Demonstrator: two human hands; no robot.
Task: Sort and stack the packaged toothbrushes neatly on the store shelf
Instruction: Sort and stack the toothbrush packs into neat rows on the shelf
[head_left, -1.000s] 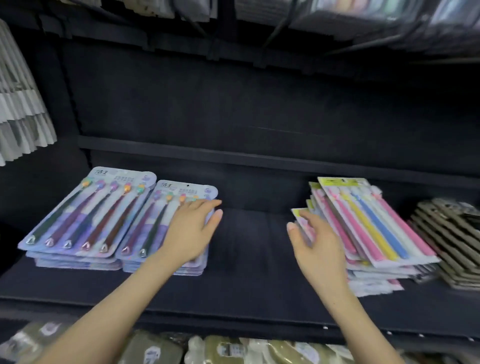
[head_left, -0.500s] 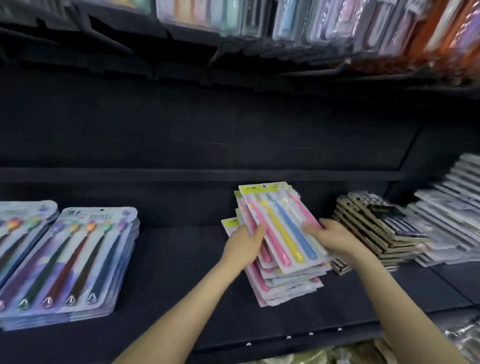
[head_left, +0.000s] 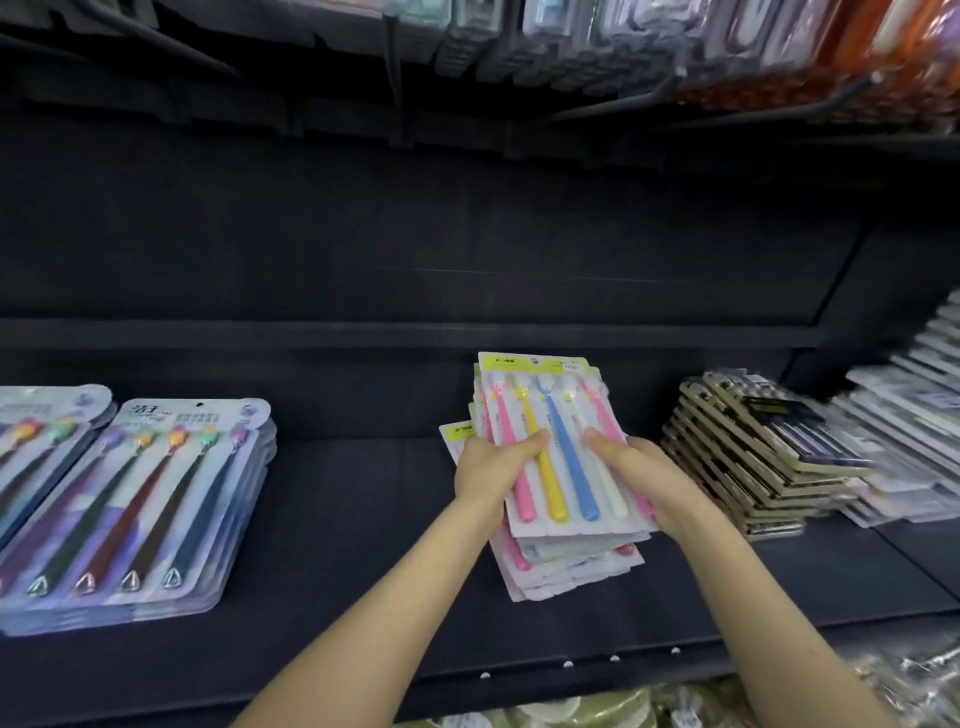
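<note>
A messy stack of pastel toothbrush packs (head_left: 563, 558) lies on the black shelf (head_left: 363, 597), middle right. Its top pack (head_left: 556, 447) shows pink, yellow, blue and white brushes under a yellow-green header. My left hand (head_left: 491, 465) grips the upper packs from the left, thumb across the front. My right hand (head_left: 631, 465) grips them from the right, thumb on top. The lower packs are fanned out and skewed. Two tidy stacks of purple-backed toothbrush packs (head_left: 150, 509) lie at the far left.
A stepped stack of gold-edged dark packs (head_left: 753, 457) sits just right of my right hand. Grey-white packs (head_left: 914, 441) pile up at the far right. Hooks with hanging goods (head_left: 675, 47) overhang the shelf. More packaged goods (head_left: 545, 714) lie below the shelf's front edge.
My left hand left the purple packs and joined my right on the pastel stack. Both hands have closed round the upper packs. The view swung right.
</note>
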